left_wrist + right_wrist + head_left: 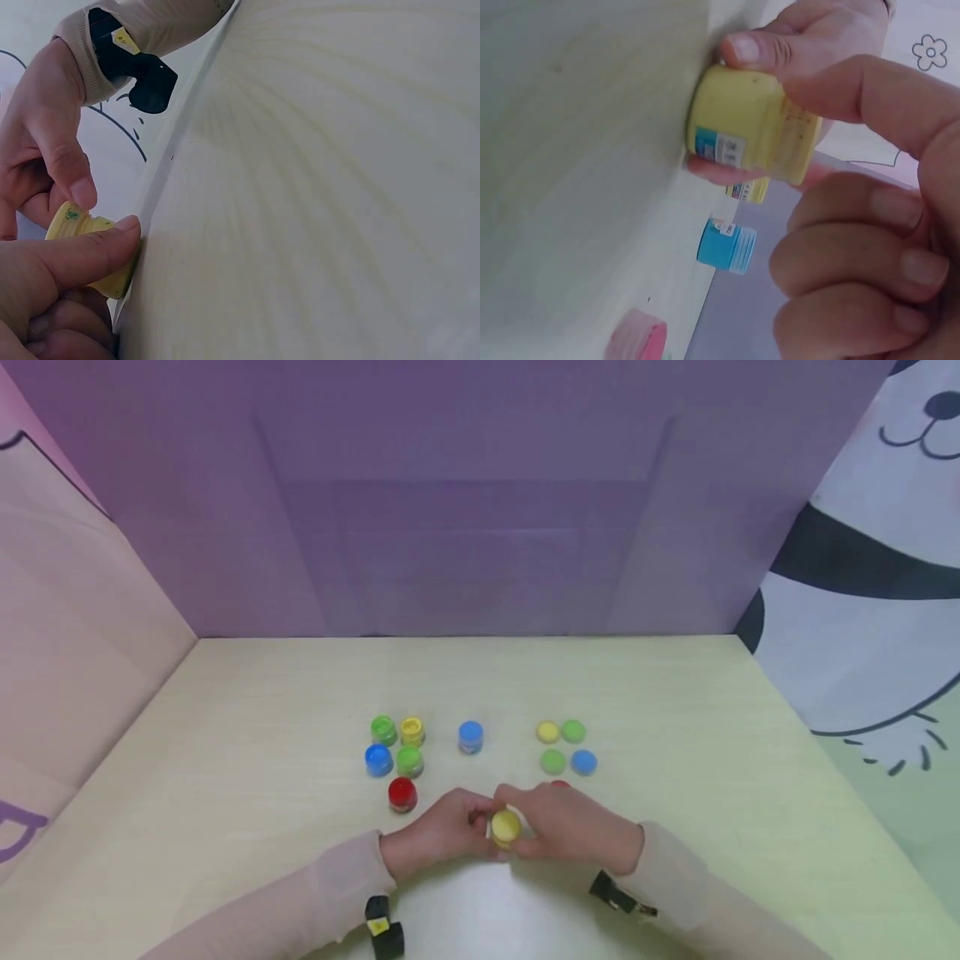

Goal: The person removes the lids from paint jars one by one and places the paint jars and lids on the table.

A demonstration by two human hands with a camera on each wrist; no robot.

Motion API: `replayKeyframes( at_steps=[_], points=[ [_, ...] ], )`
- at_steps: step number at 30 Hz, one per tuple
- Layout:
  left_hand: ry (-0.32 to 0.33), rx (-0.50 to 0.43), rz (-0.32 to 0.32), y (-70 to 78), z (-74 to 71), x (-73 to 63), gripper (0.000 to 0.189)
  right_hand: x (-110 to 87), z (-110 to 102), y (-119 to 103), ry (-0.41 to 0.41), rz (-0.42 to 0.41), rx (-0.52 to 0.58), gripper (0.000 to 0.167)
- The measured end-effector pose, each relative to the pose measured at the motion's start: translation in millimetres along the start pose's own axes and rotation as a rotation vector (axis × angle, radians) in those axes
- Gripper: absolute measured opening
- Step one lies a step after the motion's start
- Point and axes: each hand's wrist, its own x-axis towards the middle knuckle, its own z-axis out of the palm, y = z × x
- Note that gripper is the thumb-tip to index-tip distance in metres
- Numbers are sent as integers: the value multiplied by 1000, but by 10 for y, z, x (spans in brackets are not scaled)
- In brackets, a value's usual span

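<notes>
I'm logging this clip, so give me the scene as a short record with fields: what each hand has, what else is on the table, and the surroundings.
held item: small yellow jar, standing on the table
left hand: fingers grip the jar body
right hand: fingers on the jar's lid
left cluster: five closed jars, green, yellow, blue, green, red
middle: lone blue jar
right cluster: loose lids, yellow, two green, blue; something red partly hidden behind the right hand
backdrop: purple panel
</notes>
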Motion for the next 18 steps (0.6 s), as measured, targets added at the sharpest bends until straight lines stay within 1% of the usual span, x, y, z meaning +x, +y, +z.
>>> replayKeyframes(
  at_steps=[3, 7, 9, 12, 15, 18],
  points=[
    [1, -6, 5, 0, 5, 3, 24, 3, -32, 23, -12, -36, 4, 33],
    [8, -9, -1, -1, 6, 6, 21, 12, -59, 41, -38, -49, 16, 36],
    [9, -8, -1, -1, 4, 7, 21, 2, -64, 45, -49, -40, 17, 39],
    [5, -10, 1, -7, 1, 9, 25, -26, -66, 37, -38, -29, 9, 43],
    [0, -10, 10, -16, 0, 11, 28, -55, -55, -3, 1, -2, -21, 46],
    [-3, -12, 12, -19, -4, 10, 29, -62, -31, -71, 39, 59, -63, 49]
  ],
)
